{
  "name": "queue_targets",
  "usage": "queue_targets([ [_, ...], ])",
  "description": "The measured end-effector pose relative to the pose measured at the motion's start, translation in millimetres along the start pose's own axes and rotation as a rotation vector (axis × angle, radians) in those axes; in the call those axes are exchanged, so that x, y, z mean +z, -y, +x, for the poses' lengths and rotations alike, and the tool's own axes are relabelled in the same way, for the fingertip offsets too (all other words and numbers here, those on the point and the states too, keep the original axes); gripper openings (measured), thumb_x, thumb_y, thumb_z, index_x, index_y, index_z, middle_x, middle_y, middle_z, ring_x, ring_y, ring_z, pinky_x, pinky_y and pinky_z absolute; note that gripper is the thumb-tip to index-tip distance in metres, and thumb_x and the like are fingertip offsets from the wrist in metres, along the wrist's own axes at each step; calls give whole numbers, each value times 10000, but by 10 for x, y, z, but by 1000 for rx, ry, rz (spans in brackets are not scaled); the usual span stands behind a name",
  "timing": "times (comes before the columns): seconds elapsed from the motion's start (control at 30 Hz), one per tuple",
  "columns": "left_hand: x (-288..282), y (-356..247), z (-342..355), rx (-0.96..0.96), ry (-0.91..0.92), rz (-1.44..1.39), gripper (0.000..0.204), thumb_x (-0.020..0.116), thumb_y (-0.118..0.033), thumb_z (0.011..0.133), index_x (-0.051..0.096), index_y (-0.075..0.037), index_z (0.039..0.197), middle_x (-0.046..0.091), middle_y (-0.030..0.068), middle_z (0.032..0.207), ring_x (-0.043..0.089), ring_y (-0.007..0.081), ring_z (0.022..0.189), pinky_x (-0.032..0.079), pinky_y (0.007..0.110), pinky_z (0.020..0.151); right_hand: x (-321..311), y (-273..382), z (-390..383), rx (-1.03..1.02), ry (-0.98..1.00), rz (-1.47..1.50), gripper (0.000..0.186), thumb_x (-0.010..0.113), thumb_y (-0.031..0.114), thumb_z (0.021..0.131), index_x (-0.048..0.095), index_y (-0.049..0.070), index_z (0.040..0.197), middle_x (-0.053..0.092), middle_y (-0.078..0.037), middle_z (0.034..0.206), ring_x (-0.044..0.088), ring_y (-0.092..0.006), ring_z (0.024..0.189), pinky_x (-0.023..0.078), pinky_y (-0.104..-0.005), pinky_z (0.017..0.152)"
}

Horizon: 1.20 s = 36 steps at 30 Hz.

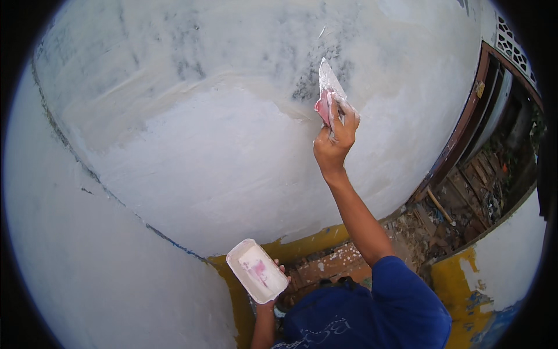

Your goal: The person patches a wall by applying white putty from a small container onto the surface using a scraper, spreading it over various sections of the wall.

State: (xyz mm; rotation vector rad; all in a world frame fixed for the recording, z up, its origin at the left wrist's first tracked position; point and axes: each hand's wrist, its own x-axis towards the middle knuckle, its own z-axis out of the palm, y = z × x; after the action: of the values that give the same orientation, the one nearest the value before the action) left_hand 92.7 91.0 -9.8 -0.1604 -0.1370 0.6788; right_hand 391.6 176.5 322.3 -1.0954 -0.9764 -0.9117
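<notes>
My right hand (336,135) is raised to the wall (215,157) and closed round a pinkish-red scraper (323,108) smeared with white paste. The scraper's pale, coated blade (330,75) points up, over a dark speckled patch of the wall; whether it touches the surface I cannot tell. Low in front of me, my left hand (271,300) holds a shallow white tray (241,264) from below, its fingers curled round the right side. Whitish residue and a pink smear lie inside the tray. Paste also coats the fingers of my right hand.
A cracked corner seam (104,185) runs down the left, meeting another pale wall (52,232). Yellow paint (311,243) bands the wall's foot. At right stands a brown door frame (459,131), with rubble and wood scraps (465,192) beyond it. A low yellow-and-white wall (465,279) curves nearby.
</notes>
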Motion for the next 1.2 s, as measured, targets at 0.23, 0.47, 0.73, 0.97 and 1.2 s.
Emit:
queue_targets([
  [0.23,-20,7,47,-26,-2,24,713,530,-613,905,463,-138,1433,492,178,1425,466,412,1307,317,712,1058,85,355,-915,-50,418,137,650,542,-168,675,632,65,1275,566,-139,1261,491,-339,1222,365,-460,1055],
  [0.47,-39,16,-49,-18,-34,-58,696,506,-614,916,474,-143,1427,496,164,1429,471,411,1303,309,712,1062,-331,-131,240,6,33,79,664,466,-204,654,637,27,1253,682,-124,1138,577,-342,1101,447,-410,969],
  [0.73,-110,-24,-91,-13,0,-52,692,438,-642,937,385,-224,1487,421,135,1495,412,387,1347,275,725,1063,-26,200,-590,-72,271,39,641,508,-186,683,637,43,1267,638,-125,1253,527,-369,1197,415,-450,1025],
  [0.97,61,-41,-150,36,-1,11,614,487,-569,950,476,-176,1421,514,153,1391,492,395,1278,321,709,1056,-162,118,-240,61,134,156,684,492,-213,657,637,54,1269,654,-114,1227,551,-364,1158,430,-420,1010],
  [1.2,4,-13,-139,38,-43,43,622,478,-584,946,483,-172,1412,515,152,1384,507,393,1262,348,712,1030,23,-357,12,-220,193,-104,718,464,-214,652,599,19,1318,576,-111,1363,427,-358,1247,334,-405,1078],
])
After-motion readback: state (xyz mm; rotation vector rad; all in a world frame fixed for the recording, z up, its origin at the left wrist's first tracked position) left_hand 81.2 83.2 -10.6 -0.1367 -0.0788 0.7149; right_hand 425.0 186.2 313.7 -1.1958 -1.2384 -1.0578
